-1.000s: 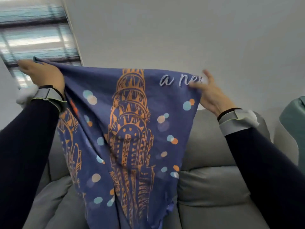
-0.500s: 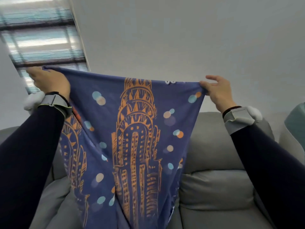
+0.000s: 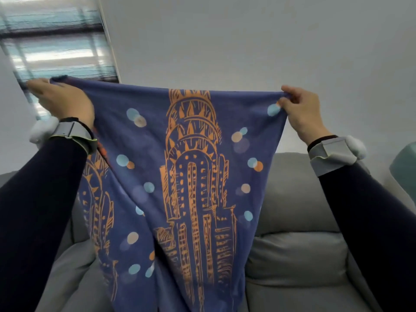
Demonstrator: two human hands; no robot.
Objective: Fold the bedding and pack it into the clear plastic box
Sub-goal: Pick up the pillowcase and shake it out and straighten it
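Now the left hand (image 3: 65,102) and right hand (image 3: 302,109) have drawn apart, each pinching a top corner of the blue bedding (image 3: 180,176), stretched taut above the sofa (image 3: 299,244), probably ready for folding; box unseen

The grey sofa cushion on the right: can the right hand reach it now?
Probably not yet: the right hand is raised and pinching the blue bedding corner, so it is occupied. The grey cushion itself lies uncovered below.
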